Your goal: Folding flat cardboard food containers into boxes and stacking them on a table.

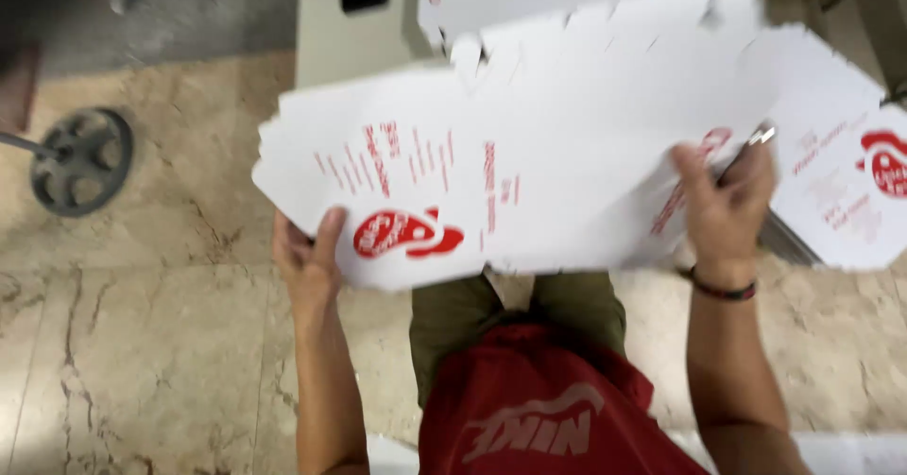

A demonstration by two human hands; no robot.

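The person held a flat white cardboard box blank (529, 163), printed in red, out in front of the body above the marble floor (142, 343), its long axis running left to right between the two hands. The blank lay up and away from the fingers, so that each hand gripped only its near edge. The left hand (307, 258) took the near left corner from below, the thumb (328, 229) pressed on the printed top face and the remaining fingers curled out of sight underneath. The right hand (723, 210) clamped the near right part of the sheet, its fingers folded over the edge; motion blur hid how tightly they closed. A dark wristband (723, 291) circled that wrist. Both forearms rose nearly straight from the body, roughly equally far from the blank. More white blanks (850, 172) lay stacked to the right, just beyond the held one, and a dark metal wheel (80, 158) stood on the floor well apart to the left.
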